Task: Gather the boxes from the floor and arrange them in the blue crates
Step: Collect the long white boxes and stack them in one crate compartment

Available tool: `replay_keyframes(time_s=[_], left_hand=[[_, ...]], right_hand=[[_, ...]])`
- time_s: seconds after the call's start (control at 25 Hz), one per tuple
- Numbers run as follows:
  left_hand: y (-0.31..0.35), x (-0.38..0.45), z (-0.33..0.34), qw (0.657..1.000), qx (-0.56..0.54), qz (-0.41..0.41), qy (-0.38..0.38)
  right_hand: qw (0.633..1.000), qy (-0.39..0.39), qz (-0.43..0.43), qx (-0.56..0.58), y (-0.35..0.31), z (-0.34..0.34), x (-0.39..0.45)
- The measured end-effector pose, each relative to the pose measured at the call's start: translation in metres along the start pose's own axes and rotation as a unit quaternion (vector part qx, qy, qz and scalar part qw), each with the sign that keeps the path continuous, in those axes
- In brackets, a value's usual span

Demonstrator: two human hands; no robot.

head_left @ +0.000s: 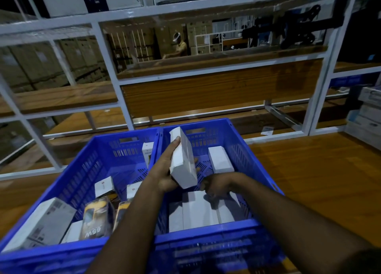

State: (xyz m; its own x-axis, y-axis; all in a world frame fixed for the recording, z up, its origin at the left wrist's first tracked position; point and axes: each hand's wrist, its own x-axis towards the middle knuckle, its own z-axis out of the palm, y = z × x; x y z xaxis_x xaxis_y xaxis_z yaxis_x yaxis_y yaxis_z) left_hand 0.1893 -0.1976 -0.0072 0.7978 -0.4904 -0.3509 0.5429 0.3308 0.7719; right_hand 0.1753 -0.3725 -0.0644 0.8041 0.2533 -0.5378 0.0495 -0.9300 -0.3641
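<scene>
While I am looking down through the head camera, two blue crates are sitting side by side on the wooden floor (pixel 309 180), their inner walls touching. My left hand (pixel 165 170) is reaching over the wall between them and its grip is wrapping tight around a white box (pixel 183 162), thumb on the near side and fingers behind. That box is tilting up on its end in the air over the right crate (pixel 243 147). My right hand (pixel 216 186) is lying low in the right crate, resting on the row of white boxes (pixel 198 211) that are standing together at the near end. Its fingers are curling down, and I cannot tell if its grip is holding anything or not. One more small white box (pixel 219 159) is lying near the far wall of the right crate. In the left crate (pixel 86 170), a long white box (pixel 47 220) is leaning in the near left corner, two yellow and black packs (pixel 97 218) are standing just beside it, and some small white boxes (pixel 104 186) are lying further back. White metal shelf frames (pixel 107 52) are standing behind the crates, and a person (pixel 179 45) is standing far off behind them.
</scene>
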Motion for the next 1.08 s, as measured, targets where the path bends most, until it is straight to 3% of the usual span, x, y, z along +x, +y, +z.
replay_keyframes(time_s=[0.12, 0.24, 0.32, 0.4, 0.44, 0.6, 0.68, 0.76, 0.88, 1.08], left_hand=[[-0.006, 0.015, 0.002, 0.998, -0.06, 0.001, 0.0], [-0.007, 0.026, 0.001, 0.997, -0.081, -0.004, 0.002], [-0.006, 0.031, 0.001, 0.997, -0.082, -0.001, 0.013], [-0.009, 0.038, 0.004, 0.998, -0.057, 0.009, 0.024], [-0.012, 0.042, 0.004, 0.999, -0.033, 0.018, 0.036], [-0.028, 0.058, 0.002, 0.989, 0.087, 0.044, 0.113], [-0.032, 0.067, -0.003, 0.975, 0.117, 0.089, 0.169], [-0.034, 0.074, -0.008, 0.952, 0.155, 0.138, 0.226], [-0.035, 0.079, 0.003, 0.956, 0.188, 0.154, 0.166], [-0.011, 0.081, 0.004, 0.992, 0.068, 0.071, 0.085]], right_hand=[[0.996, 0.027, 0.031, 0.076, 0.005, -0.012, -0.003], [0.958, 0.184, 0.104, 0.195, 0.013, -0.02, 0.009], [0.883, 0.253, 0.105, 0.382, 0.007, -0.029, 0.015], [0.777, 0.26, 0.073, 0.569, -0.004, -0.037, 0.013], [0.75, 0.247, 0.05, 0.612, -0.008, -0.039, 0.012], [0.788, 0.177, -0.023, 0.589, -0.012, -0.029, 0.01], [0.784, 0.212, -0.026, 0.583, -0.003, -0.028, 0.015], [0.79, 0.307, -0.007, 0.531, 0.002, -0.028, 0.021], [0.816, 0.417, -0.036, 0.399, -0.007, -0.025, 0.026], [0.795, 0.399, -0.146, 0.432, -0.022, -0.03, 0.015]])
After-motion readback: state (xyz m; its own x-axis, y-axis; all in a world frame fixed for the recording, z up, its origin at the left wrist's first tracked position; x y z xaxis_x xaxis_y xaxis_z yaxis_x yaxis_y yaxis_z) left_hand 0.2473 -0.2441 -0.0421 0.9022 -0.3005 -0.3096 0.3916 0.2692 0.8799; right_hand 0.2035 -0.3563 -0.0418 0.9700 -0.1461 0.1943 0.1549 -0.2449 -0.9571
